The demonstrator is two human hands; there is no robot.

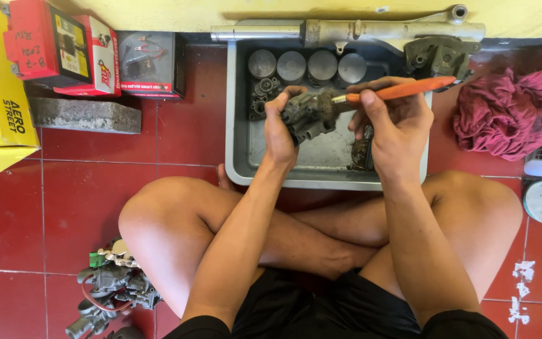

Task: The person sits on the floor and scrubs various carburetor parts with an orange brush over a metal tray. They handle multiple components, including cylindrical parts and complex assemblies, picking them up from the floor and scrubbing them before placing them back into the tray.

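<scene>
I hold a dirty grey metal engine part (305,116) over the tray, an orange-handled brush (384,93) touching it.

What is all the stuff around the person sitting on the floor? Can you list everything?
metal part: one, grey and grimy, held over the tray
brush: one, orange handle, bristles against the metal part
tray: one, grey, on the floor ahead of the crossed legs
round pistons: four, grey, in a row at the tray's far end
metal tube: one, silver, along the wall behind the tray
rag: one, dark pink, right of the tray
boxes: several, red, yellow and black, far left
stone block: one, grey, by the boxes
engine parts: a heap, grey, lower left
left hand: grip shut on the metal part
right hand: grip shut on the brush
</scene>
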